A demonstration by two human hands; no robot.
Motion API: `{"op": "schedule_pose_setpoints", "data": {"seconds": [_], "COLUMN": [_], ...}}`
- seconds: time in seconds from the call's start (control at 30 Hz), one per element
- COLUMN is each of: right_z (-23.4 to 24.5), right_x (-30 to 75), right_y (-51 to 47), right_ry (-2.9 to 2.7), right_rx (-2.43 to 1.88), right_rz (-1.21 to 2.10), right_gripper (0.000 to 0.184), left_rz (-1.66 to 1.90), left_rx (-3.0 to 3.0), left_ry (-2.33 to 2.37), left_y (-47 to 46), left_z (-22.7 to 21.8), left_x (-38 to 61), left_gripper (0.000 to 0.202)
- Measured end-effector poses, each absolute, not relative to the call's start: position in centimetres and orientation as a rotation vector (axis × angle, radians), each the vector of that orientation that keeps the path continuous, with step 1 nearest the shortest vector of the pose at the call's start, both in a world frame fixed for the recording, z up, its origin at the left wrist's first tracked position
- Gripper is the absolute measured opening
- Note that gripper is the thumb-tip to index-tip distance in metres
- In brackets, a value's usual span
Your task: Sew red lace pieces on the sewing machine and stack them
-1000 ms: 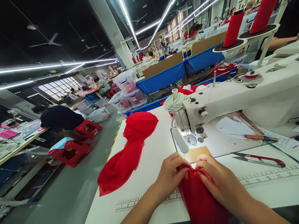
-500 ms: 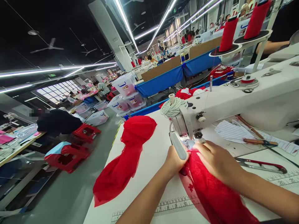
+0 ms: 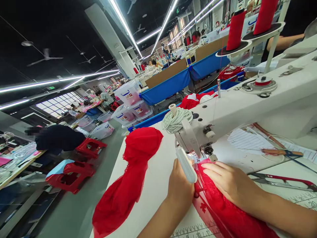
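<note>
Sheer red lace fabric runs from the needle area of a white sewing machine toward the front edge of the table. My right hand grips the fabric from the right, its fingertips close to the presser foot and its thumb hidden. On the other side, my left hand is curled at the fabric's left edge. A pale lamp bar hangs in front of this hand and covers some of its fingers. Another red fabric piece lies loose on the table to the left.
Thread snips and an orange-handled tool lie right of my right hand, by a lined paper. Pale cord is coiled on the machine head. Red thread cones stand behind. Red stools and a bent-over person are left.
The view has shifted slightly, with the machine now lower and further left. My right hand's fingers lie more extended along the fabric. My left hand stays beside the needle area.
</note>
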State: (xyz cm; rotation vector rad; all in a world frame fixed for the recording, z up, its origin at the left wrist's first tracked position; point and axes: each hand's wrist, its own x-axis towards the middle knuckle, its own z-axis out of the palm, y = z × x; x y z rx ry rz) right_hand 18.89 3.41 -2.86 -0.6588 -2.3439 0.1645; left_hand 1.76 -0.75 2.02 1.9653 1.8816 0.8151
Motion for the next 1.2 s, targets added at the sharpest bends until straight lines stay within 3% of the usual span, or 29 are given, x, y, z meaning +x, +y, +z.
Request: {"op": "schedule_pose_setpoints", "data": {"seconds": [0.27, 1.2], "right_z": [-2.4, -1.4], "right_x": [19.2, 18.6], "right_y": [3.8, 4.2], "right_ry": [-2.393, -2.354], "right_rx": [-0.629, -0.802], "right_rz": [0.145, -0.052], "right_gripper": [0.033, 0.041], "left_rz": [0.301, 0.385], "left_rx": [2.91, 2.81], "left_ry": [1.825, 1.902], "left_y": [-3.1, -2.4], "left_z": [-2.4, -2.9], "left_x": [1.2, 0.9], "left_gripper": [0.053, 0.046]}}
